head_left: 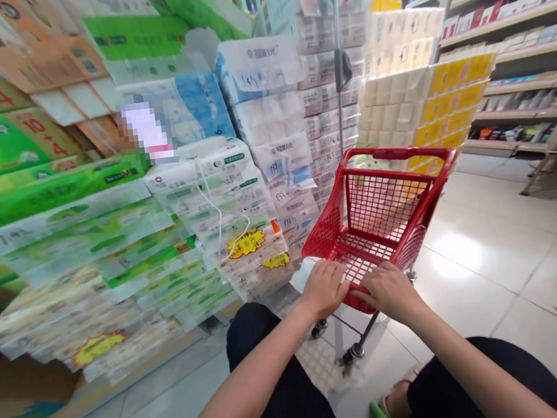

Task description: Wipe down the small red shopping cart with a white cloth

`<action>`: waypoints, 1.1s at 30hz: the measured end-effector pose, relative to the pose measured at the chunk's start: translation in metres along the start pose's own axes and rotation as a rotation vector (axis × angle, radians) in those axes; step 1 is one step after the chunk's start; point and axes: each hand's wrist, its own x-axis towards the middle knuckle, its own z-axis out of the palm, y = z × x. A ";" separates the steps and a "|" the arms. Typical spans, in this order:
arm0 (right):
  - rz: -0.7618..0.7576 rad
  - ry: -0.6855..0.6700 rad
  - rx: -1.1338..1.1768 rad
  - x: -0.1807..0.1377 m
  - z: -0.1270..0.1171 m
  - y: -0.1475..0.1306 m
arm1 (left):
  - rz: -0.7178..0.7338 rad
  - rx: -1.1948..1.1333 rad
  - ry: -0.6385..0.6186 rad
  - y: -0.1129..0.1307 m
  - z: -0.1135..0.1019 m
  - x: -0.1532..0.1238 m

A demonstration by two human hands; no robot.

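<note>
A small red shopping cart [383, 207] with grid walls and dark wheels stands in front of me, its basket slanting away to the upper right. The fingers of my left hand [324, 288] curl over the near rim of the cart, on the left. Close beside it, my right hand [391, 291] is closed over the same rim. A white sheet or wrapper [303, 274] pokes out by my left hand's fingers; whether they pinch it too, I cannot tell. Both sets of fingertips are partly hidden by the hands.
Stacked tissue packs [216, 189] rise on the left, with yellow price tags [246, 243] and a white cord [217, 209] hanging over them. Toilet-roll packs [392, 102] stand behind the cart. Shelves [515, 41] line the right above a tiled floor [510, 256]. My knees flank the arms.
</note>
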 end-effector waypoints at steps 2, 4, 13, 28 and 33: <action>0.004 -0.013 0.009 0.001 -0.001 0.006 | 0.125 -0.025 -0.047 -0.001 0.002 0.006; -0.009 0.000 0.032 0.001 -0.002 0.010 | 0.260 -0.043 -0.103 -0.013 0.002 0.011; -0.144 0.129 0.124 0.016 0.015 0.023 | -0.031 -0.054 -0.065 -0.080 0.001 0.009; -0.026 -0.058 0.124 0.023 0.010 0.007 | -0.173 -0.085 0.045 -0.067 0.006 0.005; 0.044 -0.322 0.063 0.041 -0.022 -0.015 | -0.228 -0.047 0.139 -0.057 0.007 -0.002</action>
